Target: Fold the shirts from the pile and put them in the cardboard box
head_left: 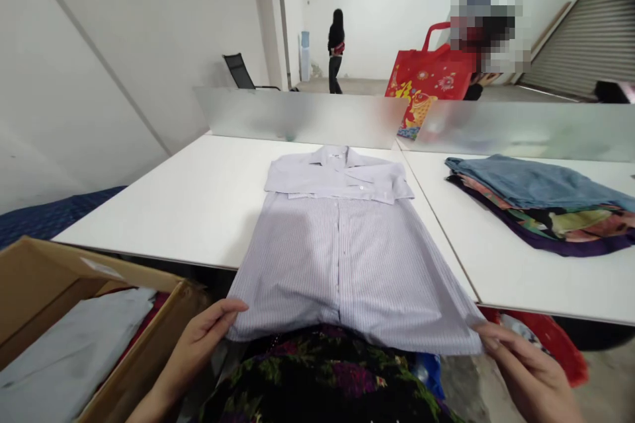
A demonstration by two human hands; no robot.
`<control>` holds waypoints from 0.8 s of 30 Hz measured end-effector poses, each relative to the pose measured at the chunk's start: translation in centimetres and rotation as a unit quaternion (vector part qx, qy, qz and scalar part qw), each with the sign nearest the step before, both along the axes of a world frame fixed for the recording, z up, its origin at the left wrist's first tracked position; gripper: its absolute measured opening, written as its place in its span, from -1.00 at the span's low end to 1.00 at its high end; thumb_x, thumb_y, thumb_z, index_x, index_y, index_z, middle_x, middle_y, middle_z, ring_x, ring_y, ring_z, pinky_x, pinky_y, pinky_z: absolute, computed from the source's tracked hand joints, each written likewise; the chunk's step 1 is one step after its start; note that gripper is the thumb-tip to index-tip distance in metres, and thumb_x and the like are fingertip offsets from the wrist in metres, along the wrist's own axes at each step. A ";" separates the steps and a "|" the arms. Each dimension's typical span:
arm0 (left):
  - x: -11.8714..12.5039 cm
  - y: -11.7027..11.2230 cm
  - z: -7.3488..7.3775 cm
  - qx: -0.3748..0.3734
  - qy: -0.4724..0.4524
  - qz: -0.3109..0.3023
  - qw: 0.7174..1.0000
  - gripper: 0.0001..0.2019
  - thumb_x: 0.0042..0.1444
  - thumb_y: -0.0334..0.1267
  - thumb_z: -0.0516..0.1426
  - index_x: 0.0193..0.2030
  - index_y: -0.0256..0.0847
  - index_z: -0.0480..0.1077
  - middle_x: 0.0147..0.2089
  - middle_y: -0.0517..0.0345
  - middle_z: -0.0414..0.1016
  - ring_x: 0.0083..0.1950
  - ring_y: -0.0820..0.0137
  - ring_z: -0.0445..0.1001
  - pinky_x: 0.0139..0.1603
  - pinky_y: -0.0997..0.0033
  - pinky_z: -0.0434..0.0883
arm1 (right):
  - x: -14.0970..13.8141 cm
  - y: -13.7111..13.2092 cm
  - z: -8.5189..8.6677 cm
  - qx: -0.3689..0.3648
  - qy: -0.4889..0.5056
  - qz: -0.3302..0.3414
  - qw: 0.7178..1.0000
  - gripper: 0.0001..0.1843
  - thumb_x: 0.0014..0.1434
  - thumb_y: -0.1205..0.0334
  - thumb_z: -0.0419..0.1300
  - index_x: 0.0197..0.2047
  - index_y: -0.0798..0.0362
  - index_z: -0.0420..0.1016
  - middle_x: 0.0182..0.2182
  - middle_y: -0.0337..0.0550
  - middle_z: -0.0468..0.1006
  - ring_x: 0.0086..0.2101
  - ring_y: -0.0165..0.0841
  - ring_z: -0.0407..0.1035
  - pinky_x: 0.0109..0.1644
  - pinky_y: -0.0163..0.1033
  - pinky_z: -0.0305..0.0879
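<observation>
A pale lilac striped shirt (307,244) lies front up on the white table (188,192), its collar toward the frosted divider. Both sleeves are folded across the chest. The lower part of the shirt hangs over the table's near edge. My left hand (208,330) pinches the hem's left corner between thumb and fingers. At the right corner of the hem, my right hand (520,357) is closed on the cloth too. Between them the hem is stretched wide, just above a dark floral garment (317,377) at my body.
A stack of folded clothes (540,198) sits on the right table. At lower left stands a cardboard box (149,330) with clothes inside. A frosted divider (297,117) runs along the back; a red bag (426,73) hangs over it. Beyond, a person (336,46) stands.
</observation>
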State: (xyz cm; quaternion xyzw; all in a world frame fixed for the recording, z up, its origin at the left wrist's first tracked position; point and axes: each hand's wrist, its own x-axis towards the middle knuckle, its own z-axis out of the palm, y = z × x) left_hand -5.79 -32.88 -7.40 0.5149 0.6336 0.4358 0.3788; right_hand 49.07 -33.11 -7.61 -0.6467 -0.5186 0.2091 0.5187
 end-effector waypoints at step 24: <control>0.1 34.9 12.7 0.041 -0.374 -0.066 0.924 -0.75 0.25 -0.12 0.11 -0.16 -0.30 0.42 -0.10 -0.08 0.56 -0.08 0.26 0.57 -0.02 0.26 0.53 | -1.7 38.8 11.7 0.000 0.351 0.202 0.914 -0.78 0.07 0.20 0.25 -0.18 0.06 0.51 -0.26 -0.04 0.63 -0.18 -0.22 0.55 -0.08 -0.15 0.48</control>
